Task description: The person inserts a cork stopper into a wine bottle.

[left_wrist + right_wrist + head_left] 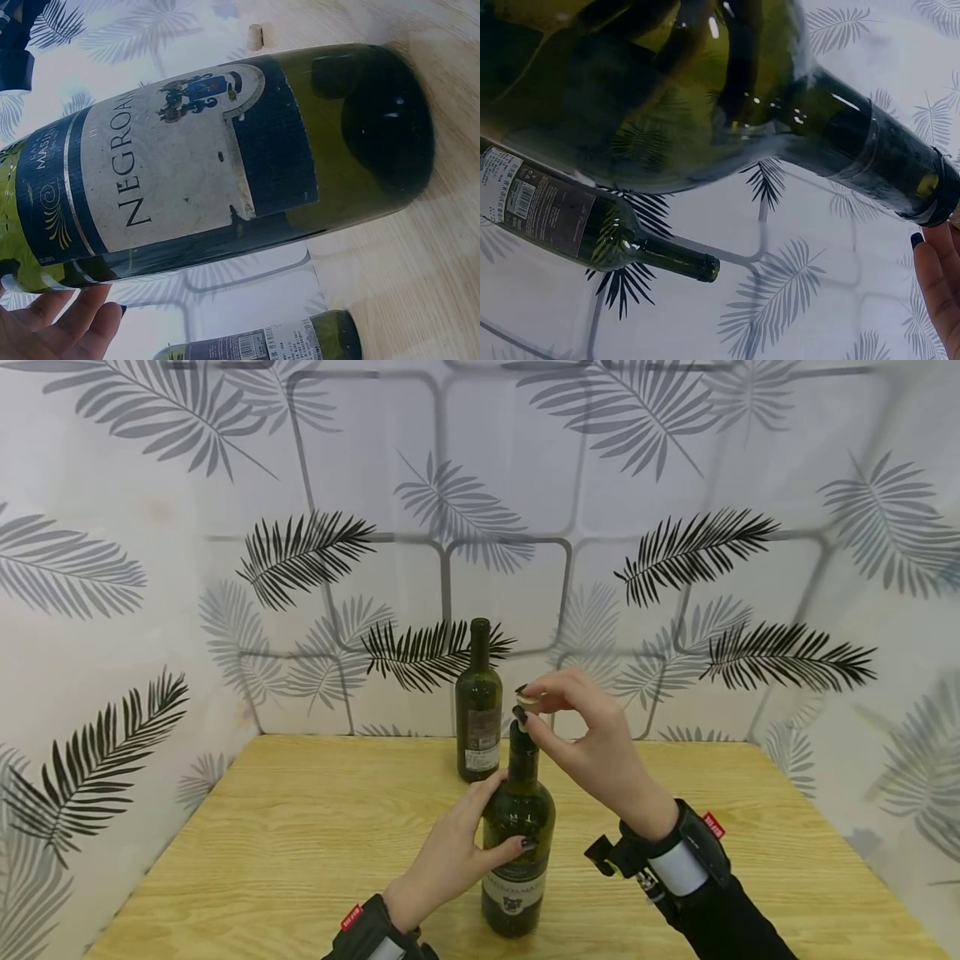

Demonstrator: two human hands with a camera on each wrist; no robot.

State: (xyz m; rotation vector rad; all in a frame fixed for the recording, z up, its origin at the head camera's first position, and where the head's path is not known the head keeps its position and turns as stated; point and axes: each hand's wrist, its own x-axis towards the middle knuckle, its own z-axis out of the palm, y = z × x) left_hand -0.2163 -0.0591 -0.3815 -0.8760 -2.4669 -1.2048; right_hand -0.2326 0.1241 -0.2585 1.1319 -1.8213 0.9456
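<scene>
A green glass wine bottle (519,814) stands upright near the front of the table, with a pale and dark label. My left hand (457,839) grips it around the shoulder, thumb across the front. At the bottle's mouth, my right hand (592,735) pinches a small pale cork (530,699) between thumb and fingers. The right wrist view shows only the cork's edge (955,216) against the dark neck; how deep it sits cannot be seen. Behind stands a second green wine bottle (479,702) with a dark label.
Another small cork (255,37) stands on the wooden table (300,827), seen in the left wrist view. Leaf-patterned sheeting (360,468) encloses the table at the back and both sides.
</scene>
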